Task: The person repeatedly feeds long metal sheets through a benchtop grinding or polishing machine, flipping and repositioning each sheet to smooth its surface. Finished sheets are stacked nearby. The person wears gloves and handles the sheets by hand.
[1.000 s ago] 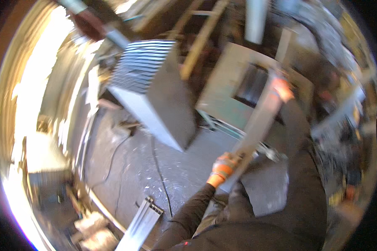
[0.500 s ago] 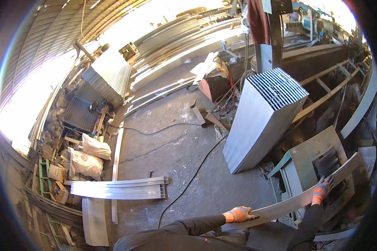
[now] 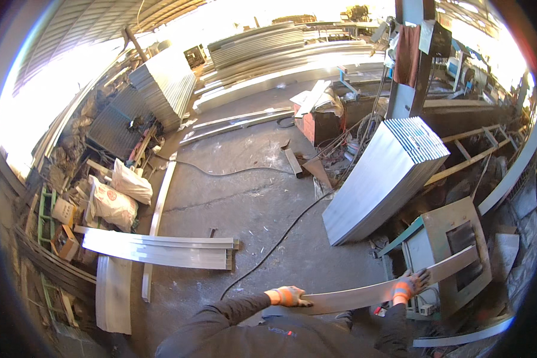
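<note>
A long, pale metal profile runs from in front of my body toward the right, its far end against the front of a grey-green machine with a dark opening. Both my hands wear orange and grey gloves. My left hand grips the profile's near end, the fingers pointing right along its edge. Farther along, my right hand holds the profile from above, its dark fingers reaching over the far edge. The underside of the profile and my thumbs are hidden.
A tall stack of metal profiles stands beyond the machine. More profiles lie on the left, near white sacks. A black cable crosses the floor. A wooden ladder lies at the right.
Both hands and the metal profile have shifted left toward my body. The profile's far end has drawn back across the machine's front. My view has turned slightly too.
</note>
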The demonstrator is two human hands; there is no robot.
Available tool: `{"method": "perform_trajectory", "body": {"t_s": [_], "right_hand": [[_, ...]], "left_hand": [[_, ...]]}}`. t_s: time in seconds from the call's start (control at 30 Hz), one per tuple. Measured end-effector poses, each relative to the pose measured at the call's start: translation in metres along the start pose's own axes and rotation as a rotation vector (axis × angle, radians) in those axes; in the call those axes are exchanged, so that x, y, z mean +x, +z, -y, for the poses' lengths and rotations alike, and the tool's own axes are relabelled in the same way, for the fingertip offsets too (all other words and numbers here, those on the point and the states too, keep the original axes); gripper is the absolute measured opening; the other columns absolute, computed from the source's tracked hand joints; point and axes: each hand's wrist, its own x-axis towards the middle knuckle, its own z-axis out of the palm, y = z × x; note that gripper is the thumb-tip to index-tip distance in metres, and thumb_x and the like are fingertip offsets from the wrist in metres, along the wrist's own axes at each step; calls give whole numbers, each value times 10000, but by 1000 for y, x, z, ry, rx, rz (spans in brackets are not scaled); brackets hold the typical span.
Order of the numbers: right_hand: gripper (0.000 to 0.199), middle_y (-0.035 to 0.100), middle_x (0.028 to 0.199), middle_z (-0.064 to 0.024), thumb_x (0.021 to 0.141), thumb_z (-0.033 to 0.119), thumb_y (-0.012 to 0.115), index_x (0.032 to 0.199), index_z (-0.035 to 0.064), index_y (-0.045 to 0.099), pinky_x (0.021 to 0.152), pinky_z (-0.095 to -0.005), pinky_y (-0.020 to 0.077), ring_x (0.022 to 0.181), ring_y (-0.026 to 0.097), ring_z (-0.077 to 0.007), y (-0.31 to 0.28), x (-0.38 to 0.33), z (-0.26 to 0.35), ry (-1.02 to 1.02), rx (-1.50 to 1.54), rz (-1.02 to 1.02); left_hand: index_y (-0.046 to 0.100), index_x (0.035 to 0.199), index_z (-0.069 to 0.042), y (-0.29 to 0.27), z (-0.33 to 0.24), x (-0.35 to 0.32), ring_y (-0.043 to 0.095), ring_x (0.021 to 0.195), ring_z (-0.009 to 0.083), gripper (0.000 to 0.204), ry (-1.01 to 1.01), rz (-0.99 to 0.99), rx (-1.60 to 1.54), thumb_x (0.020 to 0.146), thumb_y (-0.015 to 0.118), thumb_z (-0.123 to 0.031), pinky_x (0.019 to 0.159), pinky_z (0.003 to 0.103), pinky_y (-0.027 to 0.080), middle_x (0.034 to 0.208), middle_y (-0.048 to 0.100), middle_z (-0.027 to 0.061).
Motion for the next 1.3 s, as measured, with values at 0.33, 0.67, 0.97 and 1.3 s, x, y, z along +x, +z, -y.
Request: {"method": "perform_trajectory", "body": {"t_s": [0.33, 0.67, 0.97, 1.3], "right_hand": [[1149, 249, 1794, -379, 878, 319, 918, 1792, 88, 261, 1372, -543, 273, 1671, 274, -522, 31, 31, -8, 144, 605, -108], [654, 689, 1391, -108, 1001, 186, 792, 1622, 104, 604, 1066, -428, 560, 1184, 661, -253, 104, 219, -158, 486, 1944, 155], [697, 434, 1755, -261, 1175, 488, 488, 1700, 31, 465, 1344, -534, 325, 1650, 366, -437, 150, 481, -253, -200, 2, -58], [772, 391, 1796, -204, 1164, 621, 407, 1728, 93, 427, 1266, -612, 417, 1576, 463, -464, 214, 645, -260, 58, 248, -114]], "left_hand": [[671, 1208, -81, 7, -36, -61, 774, 947, 402, 517, 94, -581, 318, 955, 787, -516, 853, 542, 596, 1000, 761, 177], [622, 1561, 30, -20, -172, 125, 630, 1434, 361, 1026, -165, 460, -426, 1011, 609, -836, 1211, 487, 470, 1556, 663, 248], [720, 1222, 15, -38, -385, 319, 770, 1117, 444, 826, 118, -70, -103, 981, 682, -774, 979, 506, 581, 1127, 793, 285], [679, 1278, 19, -47, -464, 412, 754, 1152, 458, 775, 111, -74, -161, 1045, 636, -719, 982, 504, 578, 1177, 783, 277]]}}
